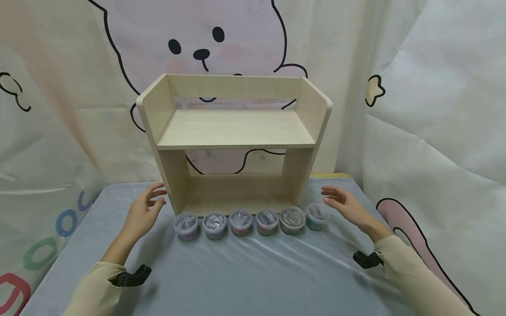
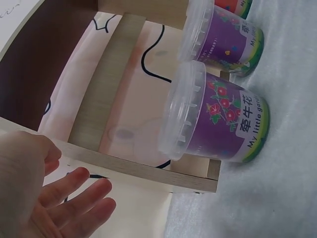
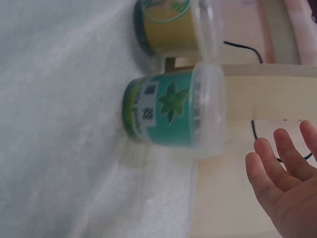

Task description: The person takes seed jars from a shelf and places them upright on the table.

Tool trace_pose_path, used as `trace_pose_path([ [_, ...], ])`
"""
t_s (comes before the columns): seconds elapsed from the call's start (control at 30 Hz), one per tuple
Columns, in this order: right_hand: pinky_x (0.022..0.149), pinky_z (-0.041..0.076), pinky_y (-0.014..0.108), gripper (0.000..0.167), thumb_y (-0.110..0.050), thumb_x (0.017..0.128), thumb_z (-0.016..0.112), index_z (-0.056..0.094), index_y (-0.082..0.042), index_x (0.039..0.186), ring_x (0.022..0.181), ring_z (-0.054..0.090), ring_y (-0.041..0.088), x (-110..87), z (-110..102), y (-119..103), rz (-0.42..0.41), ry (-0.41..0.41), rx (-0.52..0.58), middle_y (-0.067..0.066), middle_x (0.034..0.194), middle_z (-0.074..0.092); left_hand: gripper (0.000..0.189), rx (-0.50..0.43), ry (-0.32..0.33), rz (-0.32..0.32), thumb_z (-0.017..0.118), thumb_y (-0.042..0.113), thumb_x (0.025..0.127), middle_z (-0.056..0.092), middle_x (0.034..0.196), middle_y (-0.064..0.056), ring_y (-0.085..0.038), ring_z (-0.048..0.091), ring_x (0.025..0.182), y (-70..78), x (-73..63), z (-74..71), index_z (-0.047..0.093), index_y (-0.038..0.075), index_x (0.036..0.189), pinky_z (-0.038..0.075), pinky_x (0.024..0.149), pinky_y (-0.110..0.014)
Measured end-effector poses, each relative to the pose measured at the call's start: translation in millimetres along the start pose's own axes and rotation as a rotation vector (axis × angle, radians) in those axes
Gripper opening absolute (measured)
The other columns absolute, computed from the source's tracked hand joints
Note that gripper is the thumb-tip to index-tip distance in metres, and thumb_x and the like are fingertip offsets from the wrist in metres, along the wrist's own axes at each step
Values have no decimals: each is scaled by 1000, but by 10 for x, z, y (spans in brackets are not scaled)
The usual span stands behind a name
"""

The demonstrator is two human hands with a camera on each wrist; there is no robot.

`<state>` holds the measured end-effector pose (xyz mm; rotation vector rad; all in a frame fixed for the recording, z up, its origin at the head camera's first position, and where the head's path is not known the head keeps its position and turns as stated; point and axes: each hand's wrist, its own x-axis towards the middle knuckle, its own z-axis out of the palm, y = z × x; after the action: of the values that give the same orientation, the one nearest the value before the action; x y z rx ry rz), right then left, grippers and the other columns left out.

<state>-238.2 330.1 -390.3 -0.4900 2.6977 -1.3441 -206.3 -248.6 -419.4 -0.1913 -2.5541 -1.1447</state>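
Observation:
A pale wooden two-tier shelf stands at the back of the table. Several small lidded cups line up along its front foot. The purple cup at the left end, lettered "My little gar…" with red flowers, has a clear lid. At the right end, a teal cup bears a green leaf picture. My left hand hovers by the shelf's left side panel, fingers loosely bent, holding nothing. To the right of the teal cup, my right hand is held up with relaxed fingers, apart from the cup.
A grey-blue cloth covers the table. Behind hangs a pale curtain printed with a bear face, and more printed fabric flanks the right side. A yellow edge shows behind the shelf's right side.

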Motion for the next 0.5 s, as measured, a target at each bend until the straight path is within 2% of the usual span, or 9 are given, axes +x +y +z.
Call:
trace_pose_path([
  [0.07, 93, 46, 12, 50, -28, 105, 53, 44, -4, 149, 117, 54, -5, -1, 16, -41, -12, 13, 16, 22, 148, 52, 44, 0, 19, 10, 49, 7, 103, 66, 131, -26, -42, 72, 100, 2, -29, -18, 48, 7, 147, 52, 66, -18],
  [0.17, 93, 46, 11, 49, -25, 105, 54, 45, -3, 148, 126, 59, 16, -8, 53, -90, -31, 22, 30, 23, 147, 53, 43, -7, 32, 23, 50, 7, 103, 67, 129, -25, -41, 72, 99, 21, -74, -37, 49, 7, 146, 52, 66, -18],
  [0.23, 93, 46, 11, 48, -23, 105, 54, 45, -2, 147, 130, 57, 32, -13, 89, -111, -48, 23, 36, 24, 146, 54, 42, -12, 38, 31, 51, 7, 102, 68, 127, -25, -40, 73, 98, 46, -102, -40, 51, 7, 145, 53, 68, -17],
  [0.3, 93, 47, 11, 47, -21, 105, 55, 45, -1, 146, 131, 54, 41, -19, 129, -121, -64, 20, 41, 25, 144, 54, 42, -14, 41, 40, 51, 7, 102, 68, 126, -24, -39, 73, 97, 72, -129, -34, 51, 6, 144, 53, 70, -15],
  [0.37, 93, 47, 11, 46, -20, 104, 55, 46, 0, 145, 129, 56, 39, -21, 175, -125, -80, 19, 41, 25, 143, 55, 41, -13, 43, 54, 52, 6, 102, 68, 125, -24, -38, 73, 97, 98, -155, -20, 52, 5, 143, 52, 72, -12],
  [0.5, 94, 48, 12, 44, -15, 103, 57, 49, 1, 142, 121, 62, 17, -13, 266, -128, -126, 20, 42, 27, 140, 57, 41, -15, 48, 78, 54, 4, 101, 69, 126, -22, -37, 73, 96, 156, -207, 18, 53, 4, 142, 52, 74, -12],
])
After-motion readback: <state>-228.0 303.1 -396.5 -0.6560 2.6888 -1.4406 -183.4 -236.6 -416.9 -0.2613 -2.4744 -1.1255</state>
